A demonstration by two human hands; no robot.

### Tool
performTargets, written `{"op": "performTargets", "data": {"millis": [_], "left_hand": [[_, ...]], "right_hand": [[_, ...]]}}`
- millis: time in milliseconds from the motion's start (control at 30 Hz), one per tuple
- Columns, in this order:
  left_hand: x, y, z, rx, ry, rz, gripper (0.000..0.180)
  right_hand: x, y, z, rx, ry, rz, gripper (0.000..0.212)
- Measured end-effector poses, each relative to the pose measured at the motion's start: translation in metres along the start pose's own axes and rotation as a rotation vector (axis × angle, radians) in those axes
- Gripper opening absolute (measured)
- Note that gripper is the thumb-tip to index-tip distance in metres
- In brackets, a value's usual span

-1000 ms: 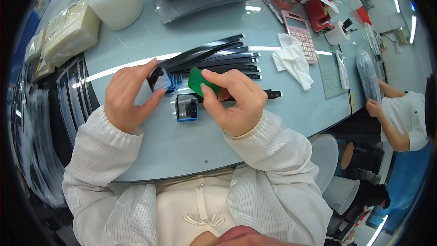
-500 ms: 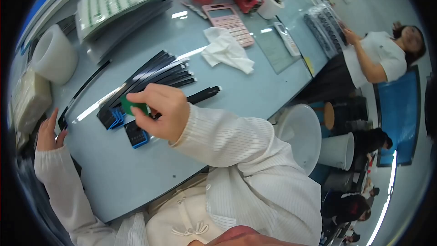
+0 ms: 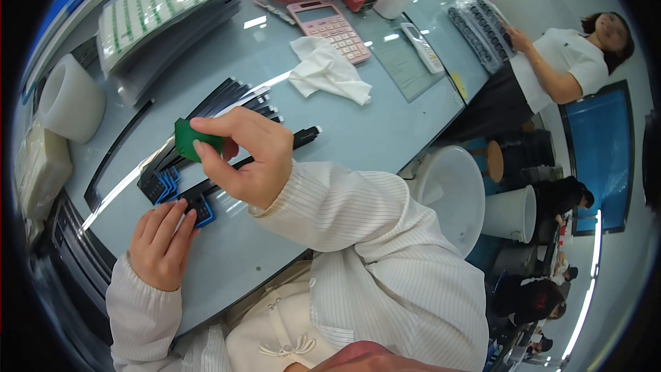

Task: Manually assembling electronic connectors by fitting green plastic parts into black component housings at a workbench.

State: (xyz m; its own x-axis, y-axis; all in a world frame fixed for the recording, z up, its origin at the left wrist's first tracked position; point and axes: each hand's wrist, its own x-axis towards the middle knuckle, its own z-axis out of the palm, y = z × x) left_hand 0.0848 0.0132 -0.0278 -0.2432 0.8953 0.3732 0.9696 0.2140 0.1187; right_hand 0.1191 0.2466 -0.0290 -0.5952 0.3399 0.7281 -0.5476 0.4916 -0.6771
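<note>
My right hand [image 3: 253,155] is closed, pinching a small flat green piece [image 3: 187,140] between thumb and fingers above a fanned bundle of black strips [image 3: 219,100]. Several strips in the bundle have blue-edged ends [image 3: 160,186]. Lower down, my left hand [image 3: 162,244] has its bunched fingertips on the blue-edged end of one black strip [image 3: 200,211]; its thumb is mostly hidden. That strip runs up behind my right hand to a far black end [image 3: 307,136]. Off to the left, a single curved black strip [image 3: 113,148] lies apart.
A crumpled white tissue [image 3: 329,72], a pink calculator [image 3: 330,31] and a white remote [image 3: 422,49] lie farther back. Bagged sheets [image 3: 172,3] and a white roll [image 3: 72,100] stand at left. A person [image 3: 558,62] holds packed trays [image 3: 480,33] beyond the table, near white bins [image 3: 451,196].
My left hand has moved right from the lone strip to the blue-edged strip end, its spread fingers drawing together. My right hand still pinches the green piece, now showing more of it.
</note>
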Motion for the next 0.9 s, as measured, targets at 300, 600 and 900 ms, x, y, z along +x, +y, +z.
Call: {"op": "performTargets", "data": {"millis": [300, 600, 900], "left_hand": [[0.005, 0.004, -0.003, 0.051, 0.163, 0.127, 0.028], [-0.005, -0.005, -0.009, 0.080, 0.298, 0.136, 0.018], [-0.007, 0.000, 0.000, 0.075, 0.209, 0.104, 0.009]], "right_hand": [[0.000, -0.013, -0.013, -0.035, -0.122, 0.103, 0.027], [0.001, -0.008, -0.013, -0.029, -0.062, 0.043, 0.028], [0.000, -0.005, -0.012, -0.040, -0.096, 0.024, 0.029]]}}
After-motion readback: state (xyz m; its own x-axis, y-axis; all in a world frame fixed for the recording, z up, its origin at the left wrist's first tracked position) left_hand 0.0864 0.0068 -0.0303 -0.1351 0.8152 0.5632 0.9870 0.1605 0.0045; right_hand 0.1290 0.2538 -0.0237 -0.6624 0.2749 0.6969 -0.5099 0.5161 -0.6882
